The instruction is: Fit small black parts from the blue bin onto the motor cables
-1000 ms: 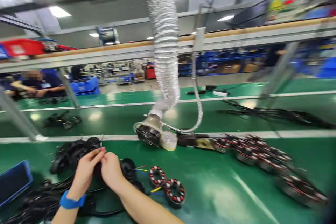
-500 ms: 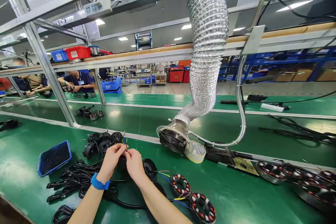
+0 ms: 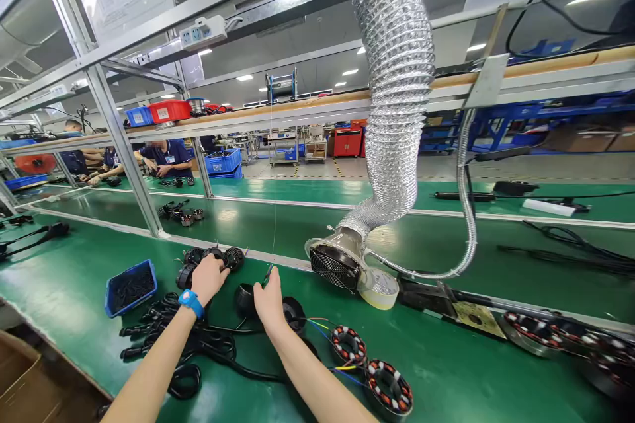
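My left hand [image 3: 209,279], with a blue band at the wrist, reaches over a cluster of black round housings [image 3: 234,258]. Its fingers are a little apart, and the hand hides some of the parts. To its right, my right hand [image 3: 269,299] pinches thin coloured wires [image 3: 268,273] with the fingertips. A black cup-shaped housing [image 3: 245,299] sits right beside this hand. Another black round part [image 3: 294,314] lies just behind the right wrist. Coiled black cables [image 3: 208,342] spread below both hands.
A blue tray [image 3: 110,294] of small black pieces stands left. Stator rings with copper windings [image 3: 348,344] lie right of my forearm. A fan [image 3: 335,266] on a silver duct [image 3: 391,112] and a tape roll [image 3: 380,289] stand ahead. Other people work at the far left.
My hands have come apart. The left has moved from the wires to the black housings; the right keeps its pinch and has shifted right in view. The view has also turned somewhat left.
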{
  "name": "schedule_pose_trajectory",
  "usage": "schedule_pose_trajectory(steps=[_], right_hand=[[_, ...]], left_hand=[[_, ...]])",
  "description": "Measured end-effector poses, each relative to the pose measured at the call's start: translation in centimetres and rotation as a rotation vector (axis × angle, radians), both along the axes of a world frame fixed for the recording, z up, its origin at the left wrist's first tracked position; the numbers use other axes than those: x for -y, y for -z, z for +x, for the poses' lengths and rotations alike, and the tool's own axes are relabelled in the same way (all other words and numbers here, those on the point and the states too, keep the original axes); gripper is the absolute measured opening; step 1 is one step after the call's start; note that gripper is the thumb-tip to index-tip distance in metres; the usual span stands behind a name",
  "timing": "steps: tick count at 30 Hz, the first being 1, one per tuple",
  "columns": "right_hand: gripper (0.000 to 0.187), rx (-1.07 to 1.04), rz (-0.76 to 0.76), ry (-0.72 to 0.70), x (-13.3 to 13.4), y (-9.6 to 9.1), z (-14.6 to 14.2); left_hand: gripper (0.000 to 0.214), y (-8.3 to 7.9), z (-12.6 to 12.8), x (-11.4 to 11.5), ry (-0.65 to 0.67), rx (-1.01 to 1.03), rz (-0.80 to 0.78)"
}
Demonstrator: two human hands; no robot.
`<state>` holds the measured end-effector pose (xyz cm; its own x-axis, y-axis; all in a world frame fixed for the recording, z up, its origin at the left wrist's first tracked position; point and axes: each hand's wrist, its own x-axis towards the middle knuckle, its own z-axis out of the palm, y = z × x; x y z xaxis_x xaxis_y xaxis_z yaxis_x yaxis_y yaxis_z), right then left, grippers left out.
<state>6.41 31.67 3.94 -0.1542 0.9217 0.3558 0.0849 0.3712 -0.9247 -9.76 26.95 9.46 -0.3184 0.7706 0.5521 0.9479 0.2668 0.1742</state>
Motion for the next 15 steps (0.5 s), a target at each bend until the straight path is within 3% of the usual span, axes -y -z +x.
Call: schedule_pose_trajectory(steps=[2, 6, 8, 10, 13, 15], right_hand=[[0.077, 0.006, 0.025, 0.018, 0.6, -0.3, 0.4], [0.068, -0.106, 0.551, 0.232, 2.4, -0.8, 1.1], [0.054, -0.158, 0.700, 0.227, 3.2, -1.1, 1.3], [0.043, -0.204, 0.621, 0.045, 3.8, -1.5, 1.2], [0.047, -0.263, 0.163, -0.386, 4.8, -2.3, 0.9], [0.059, -0.315, -0.113, -0.577, 5.3, -2.7, 0.6]], left_hand=[[0.029, 0.3, -0.8, -0.6, 0.027, 0.102, 0.085], [0.038, 0.7, -2.0, -0.6, 0.136, 0.402, 0.392], [0.049, 0.9, -1.7, 0.3, 0.215, 0.585, 0.537], [0.057, 1.2, -0.6, 2.1, 0.299, 0.731, 0.631], [0.053, 2.8, 1.5, 5.3, 0.413, 0.815, 0.626], [0.045, 4.5, 2.7, 7.1, 0.462, 0.735, 0.554]])
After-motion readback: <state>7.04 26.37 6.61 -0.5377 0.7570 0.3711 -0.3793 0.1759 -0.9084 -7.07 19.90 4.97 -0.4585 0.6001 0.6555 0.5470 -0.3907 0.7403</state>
